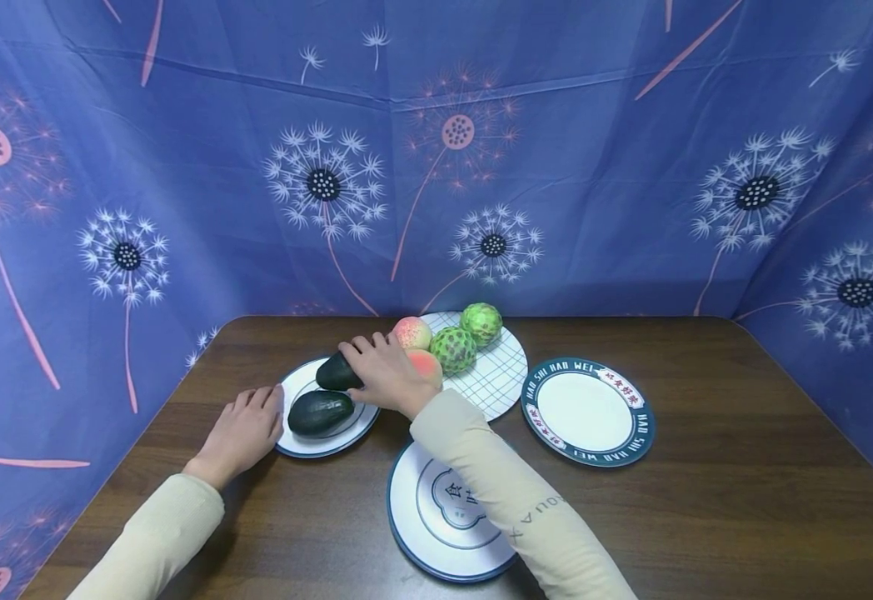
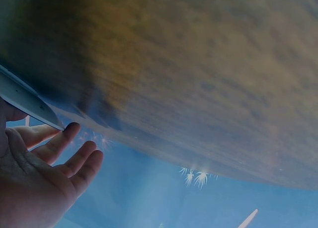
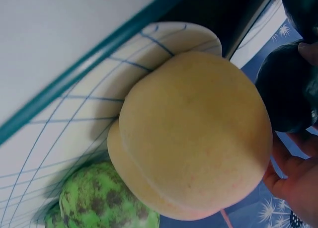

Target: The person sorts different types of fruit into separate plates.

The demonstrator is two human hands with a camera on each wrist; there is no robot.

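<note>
My right hand point(image 1: 387, 371) grips a dark green avocado point(image 1: 336, 374) at the back of a blue-rimmed white plate point(image 1: 365, 423). A second avocado point(image 1: 320, 412) lies on that plate, just in front of the first. At the plate's left rim rests my left hand point(image 1: 245, 429); in the left wrist view its fingers point(image 2: 67, 138) are extended and touch the rim. In the right wrist view, the right fingertips point(image 3: 295, 153) show beside the held avocado point(image 3: 288, 89), partly cut off by the frame. Whether that avocado still touches the plate cannot be told.
Behind the right hand, a checkered plate point(image 1: 492, 379) bears two peaches point(image 1: 411, 333) and two green sugar apples point(image 1: 454, 349). A green-rimmed plate point(image 1: 586, 417) stands to the right. Another white plate point(image 1: 436, 525) lies in front, partly under the right sleeve. A blue curtain point(image 1: 594, 208) hangs behind the table.
</note>
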